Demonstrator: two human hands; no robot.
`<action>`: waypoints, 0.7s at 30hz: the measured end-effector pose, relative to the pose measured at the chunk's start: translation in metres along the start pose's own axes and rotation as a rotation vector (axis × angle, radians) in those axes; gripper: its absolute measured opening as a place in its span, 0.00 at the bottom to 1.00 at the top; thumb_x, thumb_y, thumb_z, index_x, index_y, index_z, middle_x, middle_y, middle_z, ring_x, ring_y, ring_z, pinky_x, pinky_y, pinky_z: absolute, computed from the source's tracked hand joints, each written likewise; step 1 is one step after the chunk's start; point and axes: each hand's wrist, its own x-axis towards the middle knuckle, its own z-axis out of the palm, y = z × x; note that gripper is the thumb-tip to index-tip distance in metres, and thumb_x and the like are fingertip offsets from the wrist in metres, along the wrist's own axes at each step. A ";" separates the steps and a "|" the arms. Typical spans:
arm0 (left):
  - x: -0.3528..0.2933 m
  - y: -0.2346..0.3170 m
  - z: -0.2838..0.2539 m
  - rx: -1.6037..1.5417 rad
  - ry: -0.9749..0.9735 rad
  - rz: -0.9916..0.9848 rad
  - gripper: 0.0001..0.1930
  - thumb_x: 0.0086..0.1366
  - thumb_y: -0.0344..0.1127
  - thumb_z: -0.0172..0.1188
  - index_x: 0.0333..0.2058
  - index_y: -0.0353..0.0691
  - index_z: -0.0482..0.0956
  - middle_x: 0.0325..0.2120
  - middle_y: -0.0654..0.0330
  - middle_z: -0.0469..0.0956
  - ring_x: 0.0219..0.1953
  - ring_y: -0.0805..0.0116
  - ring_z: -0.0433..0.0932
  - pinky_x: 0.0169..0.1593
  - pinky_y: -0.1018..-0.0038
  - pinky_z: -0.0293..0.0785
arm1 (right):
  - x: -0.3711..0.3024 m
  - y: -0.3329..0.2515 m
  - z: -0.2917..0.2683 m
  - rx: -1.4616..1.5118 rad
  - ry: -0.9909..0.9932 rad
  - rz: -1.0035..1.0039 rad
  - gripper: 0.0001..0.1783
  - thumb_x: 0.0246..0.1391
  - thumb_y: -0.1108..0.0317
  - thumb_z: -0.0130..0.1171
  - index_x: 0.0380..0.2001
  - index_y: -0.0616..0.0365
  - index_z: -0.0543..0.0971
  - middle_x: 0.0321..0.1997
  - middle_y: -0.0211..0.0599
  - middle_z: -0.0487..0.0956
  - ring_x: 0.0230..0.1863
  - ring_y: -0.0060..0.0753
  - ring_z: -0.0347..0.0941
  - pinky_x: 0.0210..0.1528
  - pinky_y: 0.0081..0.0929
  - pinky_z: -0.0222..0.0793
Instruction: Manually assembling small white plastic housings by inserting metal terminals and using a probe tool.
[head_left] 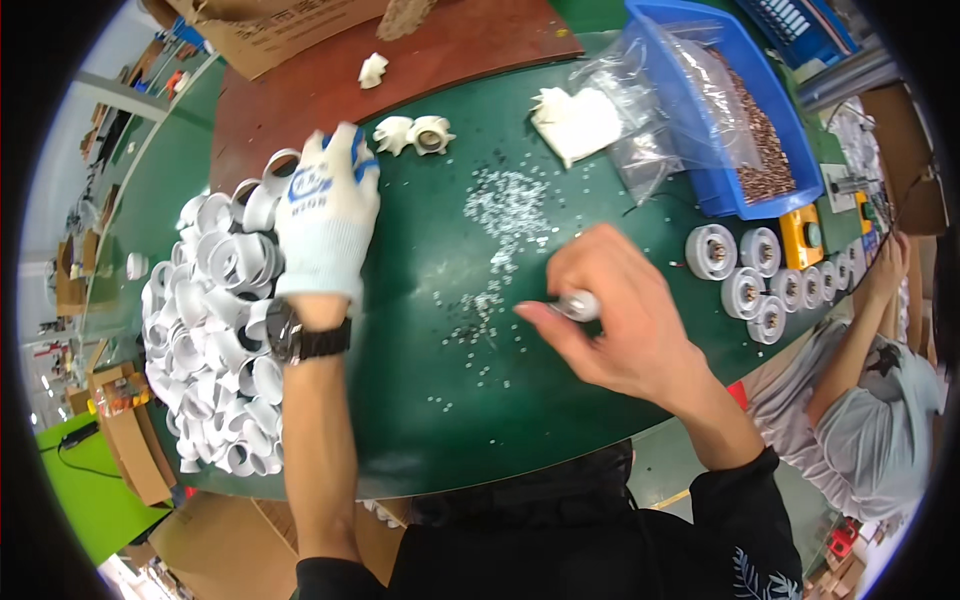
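My left hand [328, 205], in a white knitted glove with blue patches, reaches over the far edge of a heap of white plastic rings [215, 330]. Its fingers point away from me, stretched and a little apart, with one white ring [283, 165] beside them. I see nothing held in that glove. Bare, my right hand [625, 315] is closed round a small pale cylinder with a rounded end [577, 305]; the rest of it is hidden in the fist. Left of this hand, many tiny silvery pieces [508, 205] lie scattered on the green tabletop [420, 400].
Two white toothed parts [412, 135] stand beyond the glove. At the far right are a blue bin [720, 190] of copper-coloured pieces, a clear plastic bag [640, 150] and several round white parts [711, 252]. A cardboard box [270, 30] sits at the back. Another person's arm [870, 300] is at right.
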 end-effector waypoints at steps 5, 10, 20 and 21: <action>-0.049 0.020 -0.036 -0.252 -0.131 0.012 0.21 0.61 0.35 0.69 0.51 0.37 0.76 0.45 0.48 0.80 0.43 0.52 0.82 0.47 0.65 0.79 | -0.049 0.011 -0.068 -0.603 0.154 0.016 0.22 0.41 0.79 0.73 0.34 0.60 0.68 0.53 0.49 0.77 0.52 0.58 0.71 0.51 0.46 0.68; -0.075 0.033 -0.053 -0.746 -0.212 -0.260 0.21 0.58 0.27 0.71 0.49 0.33 0.76 0.42 0.53 0.83 0.41 0.65 0.82 0.48 0.72 0.78 | -0.063 0.023 -0.082 -0.877 0.092 0.198 0.24 0.40 0.80 0.73 0.36 0.60 0.67 0.54 0.50 0.76 0.52 0.58 0.70 0.52 0.45 0.68; -0.119 0.044 -0.050 -1.591 0.085 -0.364 0.24 0.55 0.23 0.70 0.51 0.24 0.75 0.48 0.47 0.82 0.50 0.64 0.81 0.64 0.66 0.71 | 0.008 -0.009 -0.014 0.020 0.053 -0.047 0.27 0.39 0.81 0.75 0.35 0.54 0.66 0.57 0.46 0.73 0.54 0.44 0.72 0.54 0.38 0.70; -0.121 0.045 -0.050 -1.610 0.092 -0.319 0.24 0.55 0.23 0.70 0.51 0.24 0.75 0.49 0.46 0.82 0.51 0.63 0.81 0.65 0.66 0.68 | 0.018 -0.011 -0.006 0.066 0.035 -0.104 0.27 0.39 0.81 0.75 0.35 0.53 0.66 0.57 0.46 0.73 0.55 0.45 0.72 0.54 0.38 0.70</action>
